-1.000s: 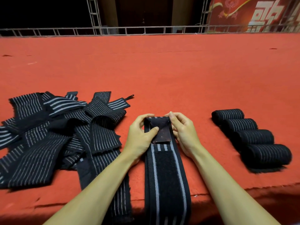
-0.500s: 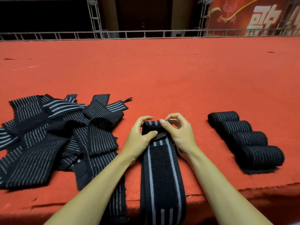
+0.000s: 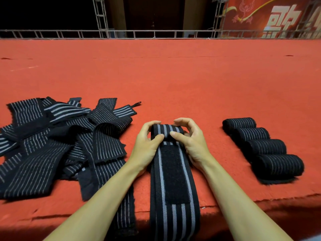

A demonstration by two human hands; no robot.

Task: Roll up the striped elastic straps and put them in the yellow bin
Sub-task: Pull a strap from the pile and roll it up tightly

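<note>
A black strap with grey stripes lies lengthwise in front of me on the red carpet, its near end hanging over the edge. A black velcro patch runs down its middle. Its far end is folded into a small roll. My left hand pinches the roll's left side between thumb and fingers. My right hand pinches its right side the same way. A loose pile of unrolled striped straps lies to the left. Several rolled straps lie side by side on the right. No yellow bin is in view.
The red carpet stretches far ahead to a metal truss rail. The carpet's front edge drops off close to me. A red banner hangs at the back right.
The strap's far end was flat with a dark patch showing; both hands have folded it over toward me into a small roll. The pile and the rolled straps have not moved.
</note>
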